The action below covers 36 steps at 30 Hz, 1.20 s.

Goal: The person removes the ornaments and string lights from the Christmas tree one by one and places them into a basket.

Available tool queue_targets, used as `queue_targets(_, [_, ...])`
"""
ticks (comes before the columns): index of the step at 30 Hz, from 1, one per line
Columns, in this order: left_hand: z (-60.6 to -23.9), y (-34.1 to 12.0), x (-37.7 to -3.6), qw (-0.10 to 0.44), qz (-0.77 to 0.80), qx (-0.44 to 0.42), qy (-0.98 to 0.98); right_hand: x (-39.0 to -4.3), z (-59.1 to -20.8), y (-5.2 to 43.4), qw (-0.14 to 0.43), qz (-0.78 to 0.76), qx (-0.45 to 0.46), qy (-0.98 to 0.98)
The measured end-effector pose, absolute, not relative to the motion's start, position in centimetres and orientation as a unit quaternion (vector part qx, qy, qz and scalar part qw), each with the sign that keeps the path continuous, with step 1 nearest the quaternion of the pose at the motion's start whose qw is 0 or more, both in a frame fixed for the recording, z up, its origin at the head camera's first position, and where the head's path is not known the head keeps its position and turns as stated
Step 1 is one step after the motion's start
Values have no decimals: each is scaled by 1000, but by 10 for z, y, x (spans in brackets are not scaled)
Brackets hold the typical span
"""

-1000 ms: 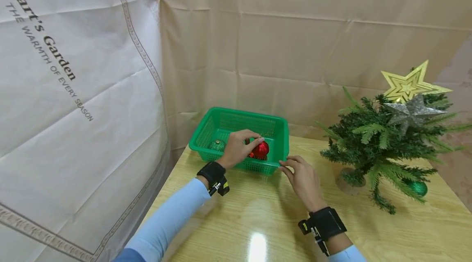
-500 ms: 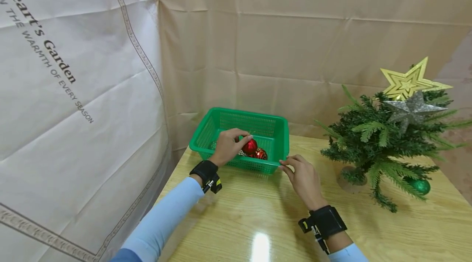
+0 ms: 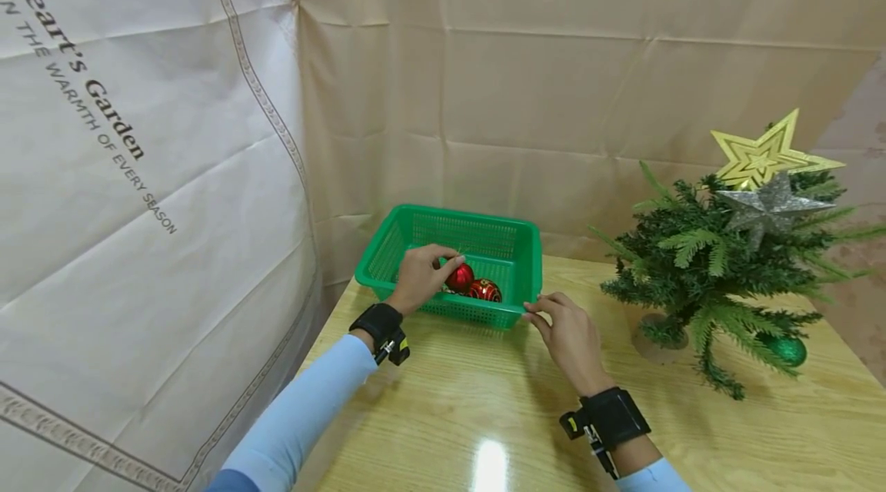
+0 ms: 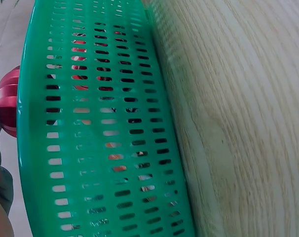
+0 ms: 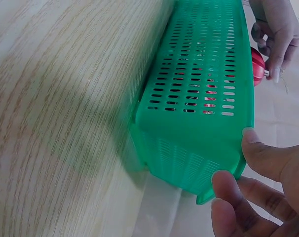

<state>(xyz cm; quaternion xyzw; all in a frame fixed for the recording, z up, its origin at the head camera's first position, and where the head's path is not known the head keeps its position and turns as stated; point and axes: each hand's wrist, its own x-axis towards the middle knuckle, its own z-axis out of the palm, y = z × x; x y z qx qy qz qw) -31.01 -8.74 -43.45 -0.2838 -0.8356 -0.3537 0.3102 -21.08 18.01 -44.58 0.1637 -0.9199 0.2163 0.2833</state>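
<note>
With left hand [image 3: 418, 278], pinching top of shiny red ribbed ball [image 3: 460, 279] inside green perforated plastic basket [image 3: 465, 228], partly above rim [image 4: 22, 148]; with right hand [image 3: 569, 338], gripping basket's near right corner [image 5: 223, 148]; farther right, small green tree [image 3: 716, 252] on pale wood-grain table [image 3: 429, 407]

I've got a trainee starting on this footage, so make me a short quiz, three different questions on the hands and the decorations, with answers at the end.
1. Which hand pinches the ridged red ornament by its top?

2. True or false: the right hand grips a corner of the green basket.

3. What colour is the ball low on the small tree?
A: purple
B: green
C: white

Key:
1. The left hand.
2. True; its thumb is on the rim.
3. B, green.
</note>
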Motion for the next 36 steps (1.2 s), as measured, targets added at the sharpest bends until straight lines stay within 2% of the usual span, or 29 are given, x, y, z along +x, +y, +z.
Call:
queue_targets(8, [-438,-95,-310,294,-350,-260,-851,-211,-447,181,289,217,164,-918])
queue_targets(23, [-447,-112,-314,304,-317,-228,-869,-212,-447,182,280,222,154,-921])
queue_targets(36, [-443,-118,-310,266,-317,-189,-890,-212,-446,180,278,214,151,-924])
